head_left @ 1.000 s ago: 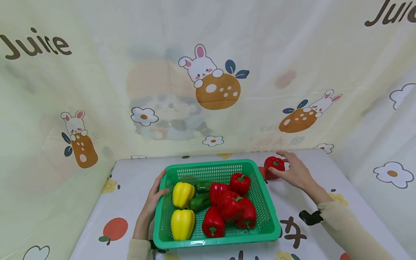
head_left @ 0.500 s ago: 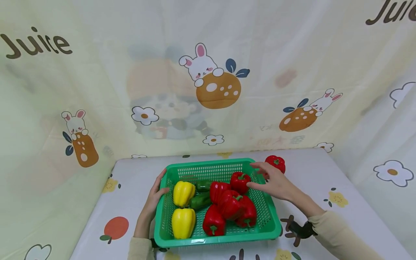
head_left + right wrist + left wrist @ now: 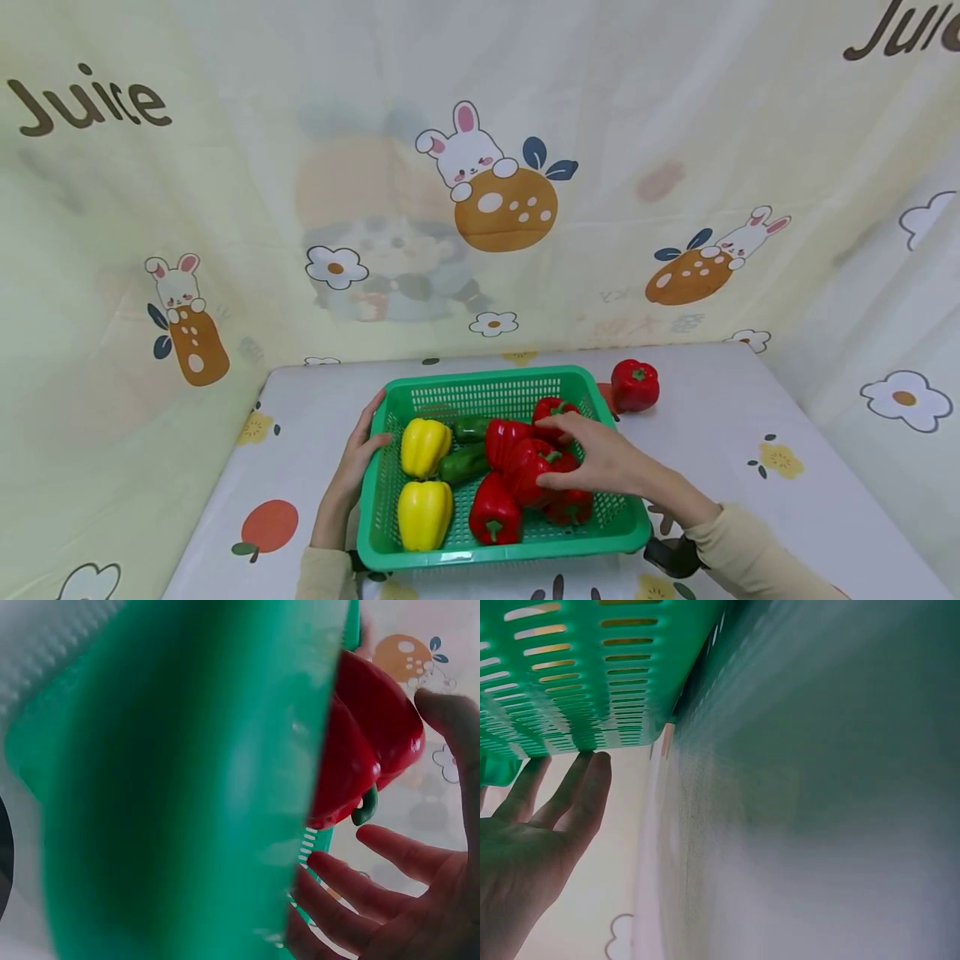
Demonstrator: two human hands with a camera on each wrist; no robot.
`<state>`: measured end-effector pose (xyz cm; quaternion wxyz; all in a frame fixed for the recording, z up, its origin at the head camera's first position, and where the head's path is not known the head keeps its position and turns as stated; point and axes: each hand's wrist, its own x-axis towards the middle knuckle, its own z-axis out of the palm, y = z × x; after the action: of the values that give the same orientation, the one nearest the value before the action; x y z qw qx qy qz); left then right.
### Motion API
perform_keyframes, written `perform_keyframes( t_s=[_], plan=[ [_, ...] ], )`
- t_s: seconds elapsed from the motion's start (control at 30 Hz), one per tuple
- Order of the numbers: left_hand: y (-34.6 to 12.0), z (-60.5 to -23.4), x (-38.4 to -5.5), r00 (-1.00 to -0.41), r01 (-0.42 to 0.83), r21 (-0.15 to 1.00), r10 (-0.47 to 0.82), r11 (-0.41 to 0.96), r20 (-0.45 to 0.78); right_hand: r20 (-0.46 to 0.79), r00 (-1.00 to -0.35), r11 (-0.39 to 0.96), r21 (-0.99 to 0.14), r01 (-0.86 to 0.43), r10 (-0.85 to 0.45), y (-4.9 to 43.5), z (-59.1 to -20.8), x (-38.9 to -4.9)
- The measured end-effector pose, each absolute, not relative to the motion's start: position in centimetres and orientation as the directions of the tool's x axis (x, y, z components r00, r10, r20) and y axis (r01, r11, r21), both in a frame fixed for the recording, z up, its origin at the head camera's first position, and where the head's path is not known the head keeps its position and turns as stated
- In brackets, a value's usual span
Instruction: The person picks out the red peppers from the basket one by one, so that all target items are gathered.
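Observation:
A green plastic basket [image 3: 507, 558] holds several red bell peppers [image 3: 495, 510], two yellow bell peppers [image 3: 424, 517] and dark green, long vegetables [image 3: 463, 464], perhaps cucumbers. At the basket's left rim my left hand [image 3: 351, 467] grips, thumb over the edge and fingers along the outer wall; the left wrist view has those fingertips against the slotted side. My right hand [image 3: 600, 457] hovers over the right part of the basket, thumb and fingers spread about the top red bell pepper [image 3: 528, 471]. In the right wrist view a gap shows between fingers and pepper, while the near rim hides much.
One more red bell pepper [image 3: 635, 386] stands on the table outside the basket, near its back right corner. The table wears a white printed cloth [image 3: 315, 433], and a printed curtain [image 3: 480, 167] rises behind and at both sides.
My right hand has let go of the red bell pepper outside the basket and moved left and toward me, over the peppers inside. The left hand still grips the rim.

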<state>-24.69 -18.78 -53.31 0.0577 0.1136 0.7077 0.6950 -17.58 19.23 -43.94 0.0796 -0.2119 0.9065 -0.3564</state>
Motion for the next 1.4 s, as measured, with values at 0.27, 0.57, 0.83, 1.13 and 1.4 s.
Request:
perform_keyframes(
  t_s=[0.27, 0.57, 0.83, 1.13, 1.4],
  plan=[
    [-18.7, -53.2, -24.6, -0.966, 0.08, 0.997, 0.248, -0.008, 0.079, -0.007, -0.883, 0.663, -0.663, -0.347, -0.469, 19.0, -44.5, -17.3],
    [-18.7, -53.3, -24.5, -0.966, 0.085, 0.996, 0.245, 0.012, 0.079, 0.011, -0.88, 0.646, -0.674, -0.358, -0.476, 19.0, -44.7, -17.3],
    [-18.7, -53.3, -24.7, -0.968, 0.089, 0.996, 0.238, 0.016, 0.083, 0.003, -0.905, 0.642, -0.704, -0.304, -0.425, 19.1, -44.1, -17.1],
    [-18.7, -53.5, -24.7, -0.967, 0.104, 0.994, 0.237, 0.027, 0.095, 0.14, -0.91, 0.645, -0.664, -0.378, -0.39, 20.2, -43.0, -17.4],
    [-18.8, -53.6, -24.7, -0.967, 0.093, 0.996, 0.24, 0.016, 0.086, 0.236, -0.926, 0.691, -0.617, -0.376, -0.293, 21.9, -41.6, -17.9]
  ],
)
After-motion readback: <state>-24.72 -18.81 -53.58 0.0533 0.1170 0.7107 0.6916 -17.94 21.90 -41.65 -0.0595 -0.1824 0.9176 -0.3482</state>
